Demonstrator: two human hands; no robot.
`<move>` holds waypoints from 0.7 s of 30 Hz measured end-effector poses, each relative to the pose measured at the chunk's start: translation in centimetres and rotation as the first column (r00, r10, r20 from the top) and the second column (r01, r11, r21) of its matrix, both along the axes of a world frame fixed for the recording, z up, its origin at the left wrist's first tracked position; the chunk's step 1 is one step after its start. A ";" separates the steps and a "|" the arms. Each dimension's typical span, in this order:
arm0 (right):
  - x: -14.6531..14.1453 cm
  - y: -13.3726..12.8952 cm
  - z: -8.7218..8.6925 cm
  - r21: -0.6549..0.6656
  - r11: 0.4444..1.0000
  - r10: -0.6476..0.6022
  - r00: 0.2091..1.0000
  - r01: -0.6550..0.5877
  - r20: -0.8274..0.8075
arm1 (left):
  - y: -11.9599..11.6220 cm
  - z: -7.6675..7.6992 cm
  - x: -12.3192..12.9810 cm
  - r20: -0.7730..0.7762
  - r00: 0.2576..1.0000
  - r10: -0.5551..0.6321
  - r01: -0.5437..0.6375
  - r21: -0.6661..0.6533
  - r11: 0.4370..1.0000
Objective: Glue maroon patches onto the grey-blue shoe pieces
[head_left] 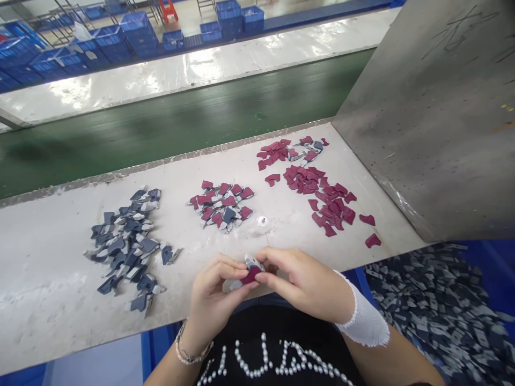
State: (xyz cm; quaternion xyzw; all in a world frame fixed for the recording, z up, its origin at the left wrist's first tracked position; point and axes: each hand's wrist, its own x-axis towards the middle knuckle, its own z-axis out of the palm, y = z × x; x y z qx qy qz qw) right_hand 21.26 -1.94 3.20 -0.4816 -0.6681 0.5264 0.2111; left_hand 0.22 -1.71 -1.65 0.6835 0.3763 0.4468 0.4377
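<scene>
Between my two hands, just over the table's near edge, is a small grey plastic part with a maroon face piece (251,275). My left hand (215,292) pinches its left side between thumb and fingers. From the right, my right hand (298,276) grips the same part, its thumb on the maroon face. Beyond them lies a pile of grey parts with maroon faces (225,202). Loose maroon pieces (333,209) are heaped to the right, and grey and dark blue parts (129,241) to the left.
A small white round object (262,221) sits on the white table (48,257). Behind runs a green conveyor belt (181,118). A metal panel (426,118) stands at the right. Below it, a blue bin (494,268) holds many grey parts. Blue crates (137,32) stand in the background.
</scene>
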 end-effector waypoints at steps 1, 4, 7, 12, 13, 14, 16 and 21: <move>0.0 0.0 0.1 0.015 1.000 0.010 1.000 -0.010 0.020 | 0.0 0.1 -0.1 -0.011 1.000 -0.015 0.015 0.006 1.000; -0.3 0.0 0.5 0.077 0.997 0.021 0.996 -0.028 0.085 | -0.1 0.4 -0.2 -0.050 0.998 -0.037 0.036 -0.019 0.999; -0.6 -0.3 0.8 0.136 0.989 0.032 0.988 -0.053 0.152 | -0.1 0.7 -0.3 -0.148 0.989 -0.028 0.014 -0.099 0.995; -0.9 -0.8 1.1 0.207 0.969 0.082 0.966 -0.136 0.246 | -0.1 1.9 -0.5 -0.367 0.922 -0.124 0.138 0.014 0.990; -0.9 -0.9 1.2 0.230 0.960 0.100 0.961 -0.162 0.259 | -0.1 2.2 -0.5 -0.382 0.917 -0.116 0.150 0.061 0.987; -0.9 -0.9 1.2 0.261 0.946 0.118 0.955 -0.192 0.272 | -0.2 2.4 -0.5 -0.389 0.915 -0.107 0.159 0.103 0.982; -0.7 -1.0 1.3 0.334 0.907 0.155 0.941 -0.255 0.300 | -0.4 2.8 -0.4 -0.383 0.919 -0.095 0.163 0.149 0.975; -0.2 -0.9 2.0 0.397 0.858 0.204 0.925 -0.326 0.319 | -0.4 2.9 0.3 -0.285 0.955 -0.079 0.107 0.084 0.991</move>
